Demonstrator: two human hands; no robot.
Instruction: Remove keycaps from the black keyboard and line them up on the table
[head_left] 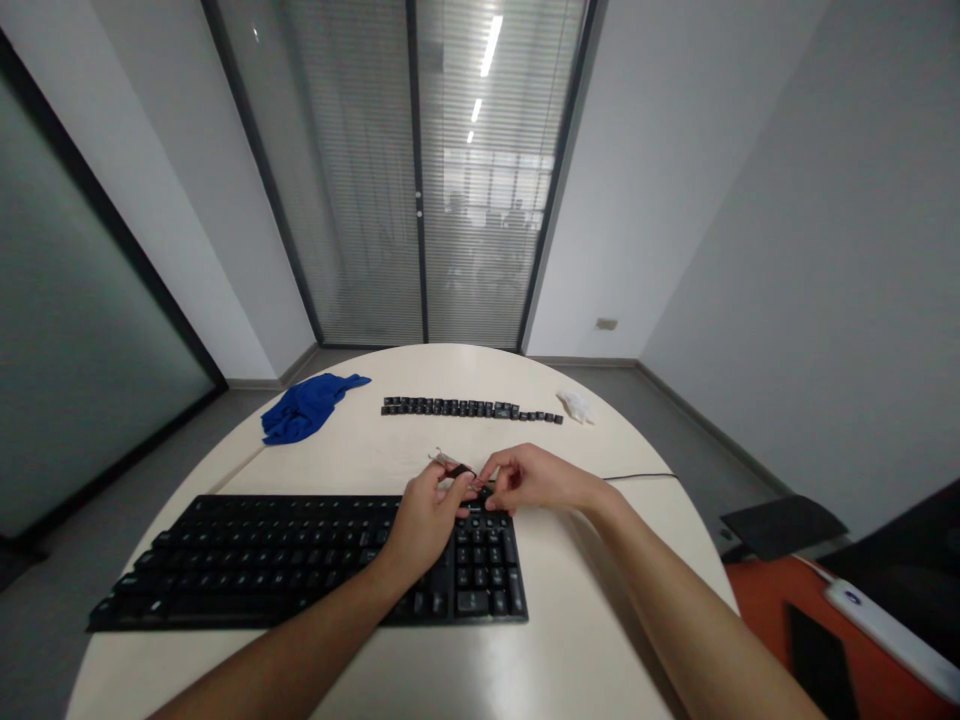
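A black keyboard [300, 560] lies on the table under my hands. My left hand [424, 515] is closed around what looks like a keycap puller [463, 470], with a dark handle and thin metal wires sticking out at its upper left. My right hand [521, 475] is beside it, above the keyboard's upper right corner, with thumb and fingers pinched close to the puller. What sits between those fingertips is too small and hidden to make out. Beyond the hands, black keycaps [450, 407] are laid out in rows.
A blue cloth [306, 408] lies crumpled at the table's far left. A crumpled white piece [576, 407] rests right of the keycaps. A dark cable [641, 476] runs off the right edge of the round table [592, 650]. An orange chair seat [772, 590] with a white power strip [885, 630] stands at right.
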